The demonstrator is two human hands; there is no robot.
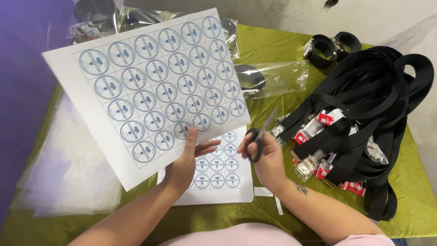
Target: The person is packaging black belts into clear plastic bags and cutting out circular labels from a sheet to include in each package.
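My left hand (187, 157) holds up a white sheet (150, 91) printed with a grid of round blue labels, gripping its lower edge with the thumb on top. The sheet is tilted above the table. My right hand (266, 157) grips black-handled scissors (261, 134), blades pointing up and to the right, just right of the sheet's lower corner. Under both hands a second sheet of the same labels (218, 175) lies flat on the olive-green cloth (273, 50).
A big heap of black straps (364, 105) with metal buckles and red tags fills the right side. Clear plastic sleeves (68, 168) are stacked at the left. Bagged round items (255, 79) lie at the back, paper strips (277, 205) near my right wrist.
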